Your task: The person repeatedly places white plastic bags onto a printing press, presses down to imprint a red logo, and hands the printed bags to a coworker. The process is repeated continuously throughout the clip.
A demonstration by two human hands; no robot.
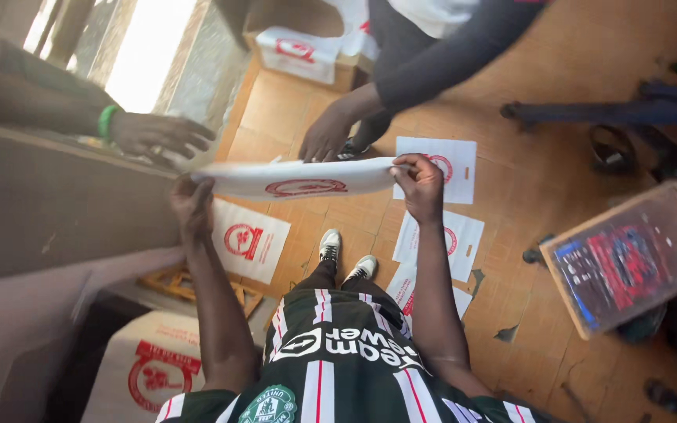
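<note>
Person stands, head cam looking straight down past striped shirt (331, 368) to tiled floor (542, 204). Both arms out front, holding one white plastic bag w/ red round print (299, 180) stretched flat between the hands, at approx 12 o'clock from the shoes (346, 254). Left hand (192, 205) at the bag's 9 o'clock end: fingers curled shut around the edge, thumb hidden under the film. Right hand (421, 184) at the 3 o'clock end: fingers folded tight over the bag's rim, pinching it. Bag sits well above the floor, roughly level, slightly bowed. Co-worker's hand w/ green wristband (158, 135) at 10 o'clock, fingers spread, just beside the bag's far left corner; can't tell if touching. Second co-worker's hand in dark sleeve (327, 137) at 12 o'clock, reaching down just behind the bag. More same-type bags lie on the floor: one at 8 o'clock (248, 239), several at 3–4 o'clock (452, 168). Wooden board w/ dark printed panel (628, 258) at 4 o'clock, well apart. Large printed sack (150, 368) at 7 o'clock.
</note>
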